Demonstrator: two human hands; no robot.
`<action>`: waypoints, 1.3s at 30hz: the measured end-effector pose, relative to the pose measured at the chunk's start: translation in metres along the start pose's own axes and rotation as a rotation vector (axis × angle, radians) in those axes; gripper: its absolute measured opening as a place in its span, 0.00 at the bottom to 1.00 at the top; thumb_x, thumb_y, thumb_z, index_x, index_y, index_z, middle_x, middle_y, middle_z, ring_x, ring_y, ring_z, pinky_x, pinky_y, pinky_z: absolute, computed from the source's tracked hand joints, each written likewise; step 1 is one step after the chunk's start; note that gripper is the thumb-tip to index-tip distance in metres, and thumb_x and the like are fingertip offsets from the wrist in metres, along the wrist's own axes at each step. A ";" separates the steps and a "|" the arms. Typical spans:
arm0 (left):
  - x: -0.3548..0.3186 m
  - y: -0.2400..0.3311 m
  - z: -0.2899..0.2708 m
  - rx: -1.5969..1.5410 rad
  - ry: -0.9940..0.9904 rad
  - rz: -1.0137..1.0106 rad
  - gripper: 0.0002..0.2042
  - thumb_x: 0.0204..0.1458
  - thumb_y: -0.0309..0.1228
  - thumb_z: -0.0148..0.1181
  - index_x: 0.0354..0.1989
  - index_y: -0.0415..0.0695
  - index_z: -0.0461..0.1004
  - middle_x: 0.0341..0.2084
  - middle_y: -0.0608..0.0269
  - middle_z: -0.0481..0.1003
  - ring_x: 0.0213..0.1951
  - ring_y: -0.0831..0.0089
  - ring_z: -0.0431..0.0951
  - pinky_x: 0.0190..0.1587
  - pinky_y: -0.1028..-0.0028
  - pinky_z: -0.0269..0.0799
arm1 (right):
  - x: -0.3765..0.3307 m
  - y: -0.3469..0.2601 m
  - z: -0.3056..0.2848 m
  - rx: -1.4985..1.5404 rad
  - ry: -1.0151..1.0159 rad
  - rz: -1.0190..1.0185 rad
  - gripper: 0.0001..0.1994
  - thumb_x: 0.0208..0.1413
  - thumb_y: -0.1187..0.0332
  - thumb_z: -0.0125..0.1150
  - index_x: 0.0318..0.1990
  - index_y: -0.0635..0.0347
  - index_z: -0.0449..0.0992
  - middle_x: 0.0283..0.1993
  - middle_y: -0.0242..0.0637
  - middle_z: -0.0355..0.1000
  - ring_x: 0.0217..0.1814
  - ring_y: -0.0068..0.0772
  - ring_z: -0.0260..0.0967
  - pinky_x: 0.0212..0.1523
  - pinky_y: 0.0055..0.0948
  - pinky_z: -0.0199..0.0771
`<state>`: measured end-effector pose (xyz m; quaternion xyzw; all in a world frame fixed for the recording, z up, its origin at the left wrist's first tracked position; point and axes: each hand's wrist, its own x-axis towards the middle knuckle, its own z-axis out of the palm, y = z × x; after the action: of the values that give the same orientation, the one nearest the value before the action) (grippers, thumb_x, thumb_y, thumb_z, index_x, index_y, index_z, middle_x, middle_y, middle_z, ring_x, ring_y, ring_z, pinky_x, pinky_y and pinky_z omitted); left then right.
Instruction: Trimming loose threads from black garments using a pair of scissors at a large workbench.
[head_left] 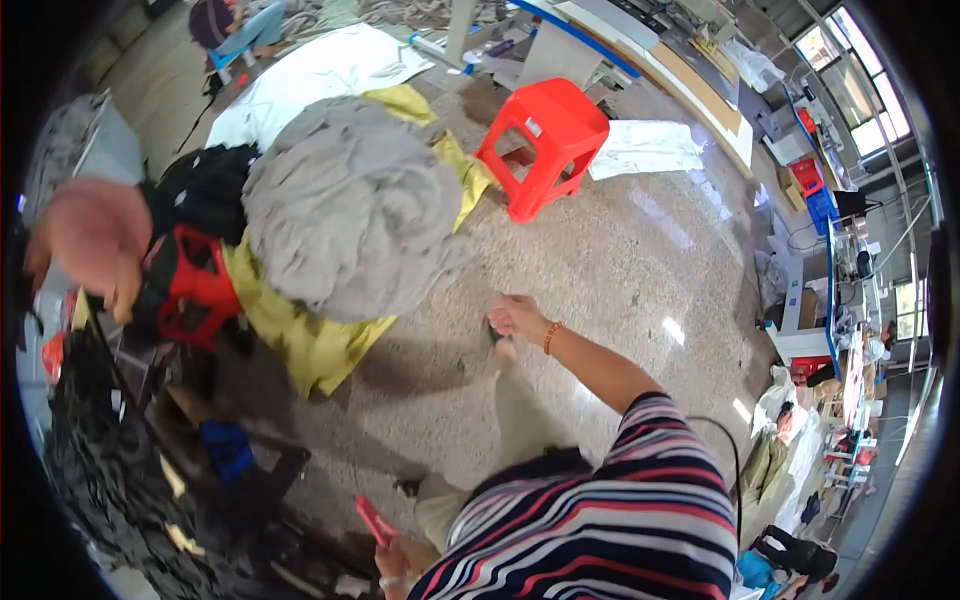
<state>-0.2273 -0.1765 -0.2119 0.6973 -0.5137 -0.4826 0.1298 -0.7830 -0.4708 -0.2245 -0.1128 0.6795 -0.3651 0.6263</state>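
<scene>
My right hand [515, 315] is stretched out over the floor, with an orange bead bracelet on its wrist. Its fingers are curled together, and what they hold, if anything, cannot be made out. Low at my side, my left hand [396, 558] grips a slim red handle-like thing [375, 522] that points up and away; its exact kind is unclear. Beyond my hands, to the left, a big heap of grey cloth [350, 200] lies on a yellow sheet [300, 350]. Neither hand touches the heap.
A red plastic stool [550, 140] stands beyond the heap, beside folded white sheeting [645, 150]. Dark cloth [100, 470] is piled at left, near a person in a pink cap [100, 230] and another red stool [195, 290]. Worktables [820, 300] line the right.
</scene>
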 end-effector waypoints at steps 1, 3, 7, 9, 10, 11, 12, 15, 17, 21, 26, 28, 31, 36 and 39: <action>0.007 0.014 0.019 -0.241 0.064 -0.371 0.13 0.51 0.37 0.57 0.33 0.38 0.71 0.12 0.64 0.69 0.13 0.72 0.71 0.16 0.70 0.67 | 0.030 -0.015 -0.041 0.118 0.095 0.073 0.18 0.60 0.54 0.53 0.47 0.60 0.71 0.41 0.43 0.75 0.35 0.34 0.74 0.37 0.34 0.78; 0.037 -0.044 0.042 0.119 0.072 -0.423 0.17 0.48 0.40 0.62 0.33 0.37 0.72 0.14 0.61 0.72 0.16 0.69 0.72 0.20 0.65 0.67 | 0.099 -0.032 -0.114 0.297 0.202 0.060 0.20 0.59 0.54 0.53 0.50 0.60 0.69 0.44 0.47 0.75 0.35 0.40 0.74 0.36 0.39 0.78; 0.109 0.032 0.061 0.241 -0.017 -0.448 0.17 0.48 0.41 0.62 0.33 0.37 0.73 0.14 0.60 0.72 0.16 0.69 0.72 0.20 0.66 0.67 | 0.206 -0.092 -0.222 0.532 0.364 -0.090 0.23 0.60 0.50 0.51 0.51 0.60 0.69 0.46 0.48 0.74 0.39 0.41 0.74 0.38 0.42 0.77; 0.128 0.066 0.080 0.285 -0.067 -0.480 0.17 0.48 0.41 0.61 0.33 0.37 0.73 0.14 0.60 0.72 0.16 0.69 0.72 0.20 0.66 0.67 | 0.247 -0.115 -0.265 0.579 0.382 -0.160 0.26 0.59 0.47 0.50 0.54 0.60 0.67 0.48 0.45 0.74 0.42 0.41 0.74 0.40 0.39 0.77; 0.133 0.083 0.087 0.306 -0.091 -0.498 0.17 0.48 0.41 0.61 0.33 0.37 0.73 0.14 0.60 0.72 0.16 0.69 0.73 0.20 0.66 0.67 | 0.265 -0.124 -0.285 0.551 0.404 -0.174 0.29 0.59 0.44 0.50 0.56 0.60 0.65 0.50 0.44 0.73 0.45 0.42 0.73 0.44 0.40 0.75; 0.143 0.097 0.088 0.329 -0.110 -0.513 0.17 0.48 0.41 0.61 0.33 0.37 0.73 0.14 0.60 0.72 0.16 0.69 0.73 0.20 0.66 0.67 | 0.284 -0.133 -0.300 0.527 0.421 -0.191 0.32 0.58 0.42 0.49 0.58 0.61 0.63 0.52 0.43 0.72 0.49 0.42 0.71 0.47 0.40 0.73; 0.151 0.109 0.090 0.349 -0.126 -0.528 0.17 0.48 0.41 0.61 0.33 0.37 0.73 0.14 0.60 0.73 0.16 0.69 0.73 0.20 0.66 0.67 | 0.302 -0.142 -0.314 0.544 0.456 -0.209 0.33 0.56 0.40 0.51 0.58 0.60 0.65 0.53 0.44 0.71 0.51 0.41 0.70 0.49 0.41 0.71; 0.175 0.157 0.086 0.400 -0.142 -0.577 0.17 0.49 0.41 0.61 0.33 0.37 0.73 0.14 0.60 0.73 0.17 0.70 0.73 0.20 0.66 0.68 | 0.346 -0.171 -0.321 0.575 0.505 -0.257 0.37 0.53 0.36 0.51 0.59 0.59 0.65 0.58 0.44 0.66 0.58 0.40 0.63 0.56 0.43 0.64; 0.184 0.189 0.092 0.417 -0.158 -0.614 0.17 0.49 0.41 0.61 0.33 0.37 0.73 0.14 0.60 0.73 0.17 0.70 0.73 0.20 0.66 0.68 | 0.372 -0.185 -0.328 0.572 0.528 -0.291 0.40 0.52 0.33 0.50 0.61 0.60 0.64 0.63 0.43 0.61 0.63 0.41 0.59 0.60 0.44 0.58; 0.175 0.243 0.103 0.413 -0.165 -0.706 0.17 0.49 0.41 0.61 0.33 0.36 0.73 0.14 0.60 0.73 0.17 0.70 0.74 0.20 0.67 0.68 | 0.419 -0.193 -0.349 0.713 0.451 -0.399 0.44 0.49 0.29 0.48 0.67 0.47 0.54 0.63 0.38 0.60 0.56 0.37 0.61 0.53 0.38 0.60; 0.095 0.287 0.120 0.347 -0.063 -0.888 0.17 0.49 0.41 0.60 0.33 0.36 0.73 0.14 0.60 0.73 0.17 0.71 0.74 0.20 0.67 0.68 | 0.446 -0.181 -0.405 0.667 0.441 -0.392 0.33 0.49 0.30 0.49 0.50 0.44 0.58 0.34 0.26 0.62 0.32 0.29 0.63 0.33 0.29 0.59; 0.090 0.277 0.125 0.289 -0.082 -0.954 0.15 0.51 0.41 0.57 0.37 0.41 0.72 0.13 0.62 0.72 0.15 0.73 0.74 0.18 0.71 0.69 | 0.439 -0.194 -0.387 0.824 0.526 -0.300 0.34 0.50 0.29 0.47 0.48 0.49 0.59 0.34 0.28 0.68 0.28 0.31 0.65 0.35 0.32 0.63; 0.088 0.258 0.136 0.141 -0.075 -1.017 0.12 0.53 0.39 0.56 0.37 0.43 0.71 0.14 0.65 0.71 0.14 0.77 0.69 0.16 0.73 0.65 | 0.449 -0.166 -0.455 0.952 0.350 -0.333 0.37 0.48 0.29 0.49 0.50 0.53 0.63 0.41 0.32 0.71 0.31 0.32 0.67 0.37 0.34 0.64; 0.066 0.285 0.146 0.033 -0.061 -1.043 0.14 0.53 0.41 0.58 0.39 0.44 0.68 0.16 0.64 0.71 0.13 0.77 0.68 0.14 0.74 0.62 | 0.437 -0.159 -0.385 0.688 0.394 -0.189 0.35 0.50 0.30 0.49 0.48 0.54 0.65 0.39 0.33 0.71 0.30 0.34 0.67 0.37 0.33 0.65; 0.044 0.249 0.152 -0.033 -0.054 -1.063 0.14 0.52 0.39 0.58 0.40 0.44 0.69 0.17 0.65 0.71 0.13 0.78 0.68 0.13 0.74 0.63 | 0.456 -0.158 -0.389 0.643 0.484 -0.137 0.33 0.52 0.32 0.47 0.48 0.54 0.66 0.39 0.33 0.72 0.30 0.34 0.67 0.34 0.33 0.66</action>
<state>-0.4969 -0.2748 -0.1439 0.8468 -0.0847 -0.5076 -0.1349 -1.2814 -0.7232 -0.4940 0.1330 0.6493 -0.6159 0.4259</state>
